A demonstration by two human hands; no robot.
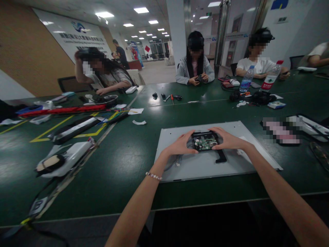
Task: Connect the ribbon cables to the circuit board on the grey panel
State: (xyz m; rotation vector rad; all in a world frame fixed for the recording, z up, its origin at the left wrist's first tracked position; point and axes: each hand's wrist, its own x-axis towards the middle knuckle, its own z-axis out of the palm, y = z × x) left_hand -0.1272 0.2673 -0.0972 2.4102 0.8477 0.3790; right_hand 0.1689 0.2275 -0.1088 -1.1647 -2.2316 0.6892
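Observation:
A grey flat panel lies face down on the green table in front of me. On its middle sits a small green circuit board in a black frame. My left hand grips the board's left side, fingers curled round its edge. My right hand holds the right side the same way. A black strip runs from the board toward me across the panel.
Screwdrivers and small black parts lie at the table's middle. Two water bottles stand at the far right. Long black-and-white units and a red bar lie at left. Three people sit across the table.

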